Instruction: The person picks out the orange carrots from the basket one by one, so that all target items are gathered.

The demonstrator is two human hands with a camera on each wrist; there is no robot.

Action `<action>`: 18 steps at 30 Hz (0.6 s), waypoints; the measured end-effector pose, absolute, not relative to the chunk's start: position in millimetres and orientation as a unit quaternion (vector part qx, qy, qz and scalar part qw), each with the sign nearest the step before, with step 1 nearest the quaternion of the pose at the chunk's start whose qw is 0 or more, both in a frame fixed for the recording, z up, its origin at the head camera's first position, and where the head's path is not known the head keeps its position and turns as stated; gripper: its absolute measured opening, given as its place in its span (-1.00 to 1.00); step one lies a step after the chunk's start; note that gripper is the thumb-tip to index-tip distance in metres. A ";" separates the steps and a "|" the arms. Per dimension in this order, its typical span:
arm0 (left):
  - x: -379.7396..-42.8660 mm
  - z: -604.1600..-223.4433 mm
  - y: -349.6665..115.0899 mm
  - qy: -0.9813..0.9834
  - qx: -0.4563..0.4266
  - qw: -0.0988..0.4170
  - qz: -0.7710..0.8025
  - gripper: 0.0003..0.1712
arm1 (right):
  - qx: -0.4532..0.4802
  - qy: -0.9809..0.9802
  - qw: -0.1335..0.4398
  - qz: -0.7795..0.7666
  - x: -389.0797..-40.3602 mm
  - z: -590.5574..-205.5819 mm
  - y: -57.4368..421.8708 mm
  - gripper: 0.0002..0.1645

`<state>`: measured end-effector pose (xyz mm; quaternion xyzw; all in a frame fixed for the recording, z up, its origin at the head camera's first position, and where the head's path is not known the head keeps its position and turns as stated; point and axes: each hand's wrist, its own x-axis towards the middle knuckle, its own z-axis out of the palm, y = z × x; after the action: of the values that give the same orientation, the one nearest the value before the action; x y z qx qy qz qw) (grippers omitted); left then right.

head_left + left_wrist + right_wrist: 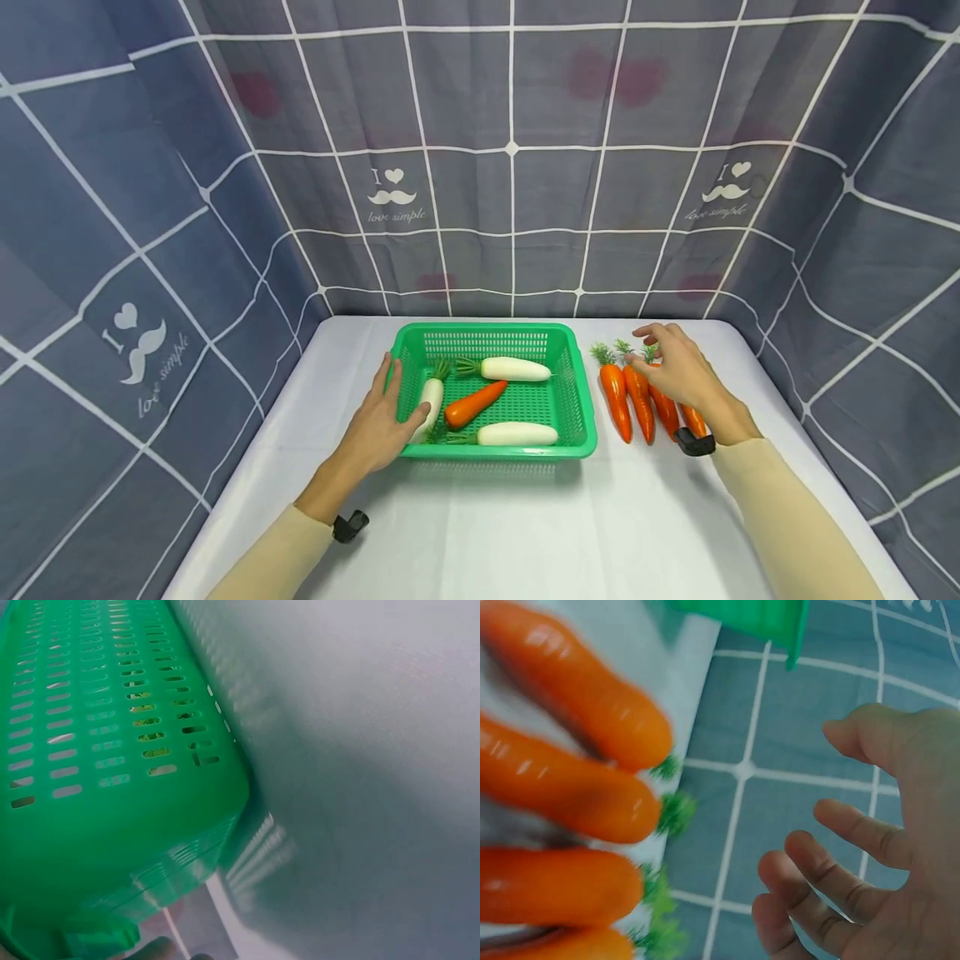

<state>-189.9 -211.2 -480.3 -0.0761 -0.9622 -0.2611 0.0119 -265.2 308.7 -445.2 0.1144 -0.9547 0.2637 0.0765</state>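
A green plastic basket holds one carrot and three white radishes with green tops. My left hand is at the basket's left rim, its thumb reaching over the front left corner and its fingers extended along the side. To the right of the basket, several orange carrots lie side by side, leafy tops pointing away from me. Over the right-hand ones hovers my right hand, fingers loosely bent. In the right wrist view, nothing sits between its thumb and fingers, and the carrots show beside it.
A white cloth covers the table. Grey-blue checked curtains hang along the back and both sides, close behind the table's far edge. Each wrist carries a black strap-mounted device.
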 end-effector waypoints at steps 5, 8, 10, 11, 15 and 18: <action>-190.5 -481.1 -211.9 -0.962 -0.076 0.016 -0.261 0.20 | 0.145 -0.952 0.068 0.260 -266.4 -435.8 287.2 -0.35; -191.0 -481.8 -212.4 -0.963 -0.075 0.018 -0.259 0.21 | 0.166 -0.950 0.065 0.258 -267.5 -429.9 274.4 -0.38; -191.2 -482.4 -212.5 -0.963 -0.075 0.018 -0.257 0.21 | 0.184 -0.947 0.061 0.255 -268.4 -425.9 265.5 -0.38; -191.3 -482.7 -212.4 -0.963 -0.075 0.019 -0.257 0.21 | 0.195 -0.946 0.058 0.252 -269.1 -423.9 261.0 -0.37; -191.7 -483.1 -211.9 -0.963 -0.073 0.022 -0.259 0.22 | 0.242 -0.940 0.043 0.237 -272.4 -416.1 241.9 -0.31; -191.3 -482.8 -211.0 -0.962 -0.073 0.019 -0.261 0.22 | 0.273 -0.936 0.029 0.222 -274.2 -411.3 227.2 -0.27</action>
<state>-191.3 -211.0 -482.8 -0.0726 -0.9625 -0.2607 0.0194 -274.2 227.2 -411.3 0.2729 -0.9357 0.2218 0.0286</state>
